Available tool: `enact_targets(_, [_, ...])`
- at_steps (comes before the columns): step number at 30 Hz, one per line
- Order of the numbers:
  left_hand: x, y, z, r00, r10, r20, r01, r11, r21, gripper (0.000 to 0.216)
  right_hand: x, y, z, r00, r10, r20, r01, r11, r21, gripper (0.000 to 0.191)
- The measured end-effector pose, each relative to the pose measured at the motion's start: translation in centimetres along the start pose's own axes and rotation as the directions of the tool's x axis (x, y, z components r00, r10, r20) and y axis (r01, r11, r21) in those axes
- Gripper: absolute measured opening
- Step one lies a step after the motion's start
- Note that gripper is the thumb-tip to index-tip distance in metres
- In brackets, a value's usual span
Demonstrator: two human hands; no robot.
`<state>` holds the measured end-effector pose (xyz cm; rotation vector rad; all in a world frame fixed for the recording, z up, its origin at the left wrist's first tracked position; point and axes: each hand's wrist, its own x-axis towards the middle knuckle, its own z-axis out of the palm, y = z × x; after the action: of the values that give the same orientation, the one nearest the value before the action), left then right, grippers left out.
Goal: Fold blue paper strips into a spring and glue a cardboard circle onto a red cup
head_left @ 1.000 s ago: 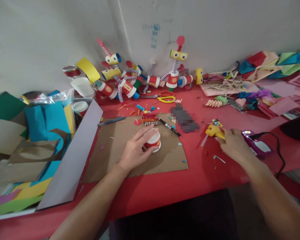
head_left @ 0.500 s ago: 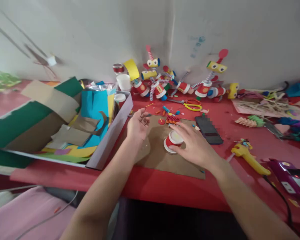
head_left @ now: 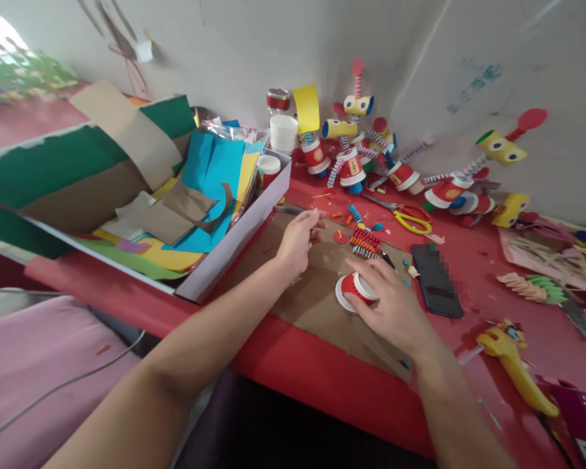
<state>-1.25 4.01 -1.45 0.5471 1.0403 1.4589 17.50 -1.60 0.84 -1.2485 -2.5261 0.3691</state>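
Note:
A red and white paper cup (head_left: 355, 286) lies tilted on a brown cardboard sheet (head_left: 317, 312). Thumb and fingers of my right hand (head_left: 390, 299) curve round it, partly covering it. To the cup's left, my left hand (head_left: 299, 242) hovers over the cardboard, its fingers curled in and thumb and forefinger close together; what they hold, if anything, I cannot make out. Just beyond the cup sit folded red and orange paper springs (head_left: 364, 241) and a small red paper disc (head_left: 340, 236).
An open box of coloured paper (head_left: 241, 238) stands left. Scissors (head_left: 410, 218) and cup figures with paper-spring limbs (head_left: 350, 168) are at the back, by the wall. A phone (head_left: 437, 280) and a yellow glue gun (head_left: 515, 371) lie right.
The view has shifted, so the table's things appear turned and moved. My left hand's fingers have drawn together. My right hand has closed further round the cup.

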Motion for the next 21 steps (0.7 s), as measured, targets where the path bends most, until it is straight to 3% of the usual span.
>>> enact_targets(4, [-0.5,-0.2,0.2,1.0,0.004,0.021,-0.005,0.999,0.033,0.015,0.1,-0.1,0.1,1.0,0.012,-0.018,-0.012,1.0,-0.024,0.049])
enact_targets(9, [-0.8,-0.3,0.4,0.988,0.111,0.106,-0.121,0.988,0.091,0.019,-0.3,0.2,0.7,0.997,-0.019,-0.075,0.018,1.0,-0.016,0.05])
enact_targets(16, [-0.9,-0.4,0.5,0.973,0.178,0.149,-0.204,0.962,0.181,0.028,-1.3,0.7,-0.9,0.947,0.031,-0.32,0.018,0.989,0.149,0.053])
enact_targets(19, [-0.8,-0.4,0.3,0.976,0.17,0.134,-0.193,0.964,0.183,0.029,-1.4,0.5,-1.5,0.933,0.052,-0.357,0.019,0.981,0.192,0.051])
enact_targets(21, [-0.8,-0.3,0.3,0.974,0.162,0.156,-0.189,0.966,0.178,0.031,-1.4,0.3,-1.4,0.917,0.147,-0.37,-0.027,0.95,0.312,0.053])
